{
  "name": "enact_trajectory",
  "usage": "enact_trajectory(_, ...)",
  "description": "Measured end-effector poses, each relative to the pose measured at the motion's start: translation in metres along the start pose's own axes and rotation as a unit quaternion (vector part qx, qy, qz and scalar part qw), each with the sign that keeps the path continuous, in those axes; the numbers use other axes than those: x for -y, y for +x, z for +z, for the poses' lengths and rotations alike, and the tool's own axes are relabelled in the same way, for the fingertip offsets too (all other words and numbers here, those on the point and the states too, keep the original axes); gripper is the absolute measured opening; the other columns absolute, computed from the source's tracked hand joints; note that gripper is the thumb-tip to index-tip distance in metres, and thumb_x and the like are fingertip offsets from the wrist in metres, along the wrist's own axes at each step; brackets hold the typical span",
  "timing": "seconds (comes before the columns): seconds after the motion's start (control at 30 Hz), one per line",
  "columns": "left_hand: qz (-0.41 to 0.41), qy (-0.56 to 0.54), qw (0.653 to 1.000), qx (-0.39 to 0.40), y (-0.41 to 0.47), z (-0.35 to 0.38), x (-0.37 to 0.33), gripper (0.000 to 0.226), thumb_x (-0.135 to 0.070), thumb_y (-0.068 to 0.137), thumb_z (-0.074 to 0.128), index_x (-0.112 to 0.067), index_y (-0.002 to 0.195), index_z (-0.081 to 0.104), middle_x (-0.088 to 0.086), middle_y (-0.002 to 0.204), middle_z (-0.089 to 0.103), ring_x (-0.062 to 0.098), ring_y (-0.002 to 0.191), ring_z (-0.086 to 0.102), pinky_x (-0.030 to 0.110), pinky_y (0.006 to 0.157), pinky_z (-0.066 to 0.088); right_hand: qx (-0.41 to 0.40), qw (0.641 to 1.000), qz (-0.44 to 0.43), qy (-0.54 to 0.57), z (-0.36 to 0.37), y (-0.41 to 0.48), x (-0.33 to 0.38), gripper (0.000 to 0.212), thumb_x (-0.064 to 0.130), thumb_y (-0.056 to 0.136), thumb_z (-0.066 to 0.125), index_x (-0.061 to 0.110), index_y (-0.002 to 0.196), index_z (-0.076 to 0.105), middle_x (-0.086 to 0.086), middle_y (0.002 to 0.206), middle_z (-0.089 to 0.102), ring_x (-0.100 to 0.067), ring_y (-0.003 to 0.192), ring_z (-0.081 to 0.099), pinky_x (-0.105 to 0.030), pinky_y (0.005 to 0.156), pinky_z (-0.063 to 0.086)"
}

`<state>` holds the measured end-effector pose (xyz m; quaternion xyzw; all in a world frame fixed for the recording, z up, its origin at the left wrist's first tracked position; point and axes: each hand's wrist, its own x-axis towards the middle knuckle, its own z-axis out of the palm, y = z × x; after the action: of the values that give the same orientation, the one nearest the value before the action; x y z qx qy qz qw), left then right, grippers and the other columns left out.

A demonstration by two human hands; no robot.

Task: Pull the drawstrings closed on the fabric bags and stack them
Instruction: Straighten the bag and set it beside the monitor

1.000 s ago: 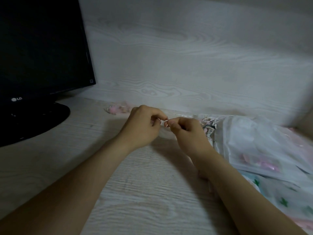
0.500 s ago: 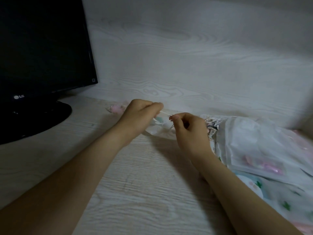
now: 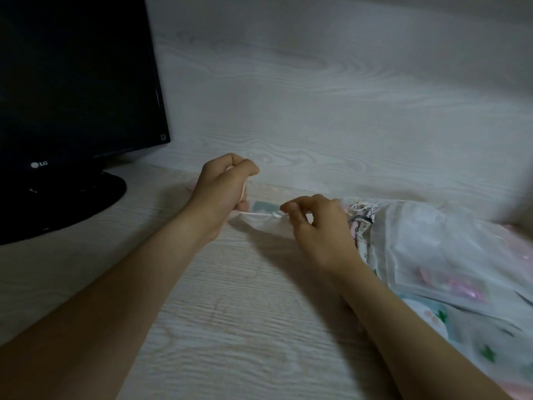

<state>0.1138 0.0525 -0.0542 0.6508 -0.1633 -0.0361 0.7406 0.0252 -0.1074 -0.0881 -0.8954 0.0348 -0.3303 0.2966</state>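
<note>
black monitor (image 3: 72,82), wooden desk (image 3: 230,327), wall panel (image 3: 331,82)

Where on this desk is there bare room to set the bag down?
Bare pale wood-grain desk lies between the two forearms, and between the black monitor's round stand and the left hand. The right side is crowded by the heap of translucent fabric bags.

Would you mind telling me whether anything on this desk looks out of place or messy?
Only the fabric bags at the right: they lie in a loose, overlapping heap, not a stack, with white drawstrings tangled at the far edge. Nothing looks spilled or damaged.
</note>
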Motion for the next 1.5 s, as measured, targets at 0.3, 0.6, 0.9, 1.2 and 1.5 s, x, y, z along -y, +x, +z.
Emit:
enact_trajectory(0.3,0.215,0.375,0.900,0.054,-0.007,-0.009,0.005,0.014,-0.037,0.078,0.077,-0.027,0.073,0.069,-0.015,0.059,0.056,0.002,0.058,0.052,0.024,0.062,0.041,0.074,0.985,0.031,-0.154,-0.012,0.000,-0.005,0.030,0.065,0.099,0.049,0.052,0.109,0.074,0.001,0.098,0.048,-0.025,0.098,0.032,-0.037,0.083,0.021)
enact_trajectory(0.6,0.250,0.486,0.831,0.101,-0.007,-0.003,0.015,0.029,-0.044,0.085,0.086,-0.021,0.083,0.068,-0.009,0.098,0.048,0.008,0.086,0.055,0.021,0.073,0.037,-0.006,0.989,0.012,-0.147,0.000,0.001,-0.013,0.021,0.047,0.099,0.061,0.037,0.099,0.080,0.004,0.090,0.060,-0.027,0.092,0.050,-0.037,0.079,0.031)
enact_trajectory(0.9,0.194,0.517,0.819,0.157,-0.002,-0.003,0.032,0.050,-0.050,0.100,0.054,-0.015,0.064,0.054,-0.001,0.067,0.059,0.022,0.067,0.061,0.051,0.067,0.056,-0.020,0.999,-0.006,-0.046,0.000,0.003,-0.017,0.021,0.017,0.094,0.066,0.012,0.076,0.073,0.002,0.064,0.067,-0.018,0.060,0.060,-0.033,0.061,0.038)
enact_trajectory(1.2,0.102,0.423,0.892,0.118,0.005,-0.003,0.031,0.035,-0.058,0.096,0.060,-0.044,0.072,0.080,-0.021,0.087,0.076,0.017,0.123,0.056,0.053,0.116,0.038,-0.013,0.999,0.026,-0.027,-0.003,0.001,-0.012,0.014,0.015,0.093,0.066,0.012,0.083,0.076,0.004,0.073,0.072,-0.014,0.067,0.063,-0.026,0.064,0.036)
enact_trajectory(1.5,0.144,0.417,0.897,0.018,-0.002,0.007,0.023,0.037,-0.040,0.103,0.060,-0.015,0.078,0.072,-0.007,0.060,0.062,0.017,0.070,0.061,0.039,0.087,0.044,0.015,0.997,0.058,0.053,-0.002,0.002,-0.010,0.030,0.038,0.099,0.065,0.020,0.075,0.071,0.007,0.057,0.060,-0.003,0.052,0.050,-0.028,0.059,0.041)
